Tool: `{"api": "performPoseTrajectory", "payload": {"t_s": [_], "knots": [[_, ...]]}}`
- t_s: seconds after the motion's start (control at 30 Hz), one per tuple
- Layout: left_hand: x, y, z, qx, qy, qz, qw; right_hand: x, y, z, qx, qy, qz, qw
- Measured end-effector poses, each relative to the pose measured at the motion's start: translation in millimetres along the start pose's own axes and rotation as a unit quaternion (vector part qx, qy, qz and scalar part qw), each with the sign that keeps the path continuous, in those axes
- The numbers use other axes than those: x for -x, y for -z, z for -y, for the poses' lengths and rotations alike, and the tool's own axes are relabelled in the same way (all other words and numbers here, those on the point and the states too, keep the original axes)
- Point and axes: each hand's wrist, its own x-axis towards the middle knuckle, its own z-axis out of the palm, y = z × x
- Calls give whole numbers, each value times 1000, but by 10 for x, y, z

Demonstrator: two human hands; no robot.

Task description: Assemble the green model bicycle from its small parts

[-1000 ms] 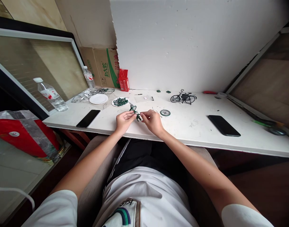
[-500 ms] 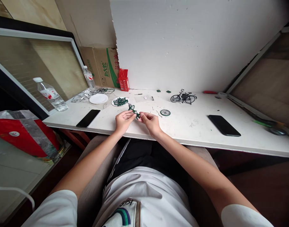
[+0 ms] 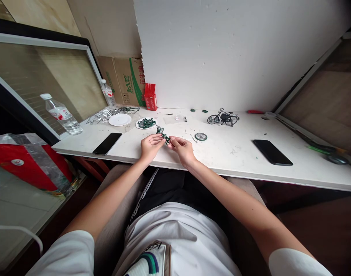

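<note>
Near the table's front edge, my left hand [image 3: 150, 147] and my right hand [image 3: 182, 148] meet around a small dark green model bicycle frame [image 3: 164, 137]. Fingers of both hands are pinched on it, the right ones at its lower right end. A wheel at the frame's upper left end points away from me. Just behind lies a round white plate [image 3: 137, 125] with a heap of green parts [image 3: 146, 122]. To the right of my hands a loose green-rimmed wheel [image 3: 200, 137] lies flat, beside a few tiny thin pieces [image 3: 193, 138].
A finished black model bicycle [image 3: 223, 118] stands at the back. Phones lie at left [image 3: 107, 143] and right [image 3: 272, 152]. Further left are a white lid [image 3: 120, 119], bottles [image 3: 63, 115] and black part frames [image 3: 125, 110]. A red box [image 3: 150, 97] stands by the wall.
Both hands keep their grip on the green frame and have hardly moved. The wheel end of the frame has turned slightly.
</note>
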Motion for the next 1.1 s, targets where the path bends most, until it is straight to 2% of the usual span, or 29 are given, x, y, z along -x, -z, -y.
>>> {"api": "performPoseTrajectory", "payload": {"t_s": [0.27,0.6,0.83,1.1], "knots": [[-1,-5,-29,-3,2,-3,1000,32,-7,9,14,-3,18,1000],[-58,24,96,-23,-2,13,1000,59,-14,3,13,-32,39,999],[-34,26,27,-39,14,21,999,44,-8,-57,20,-21,32,999],[12,-13,-23,-41,7,44,998,44,-18,-43,30,-44,41,998]]}}
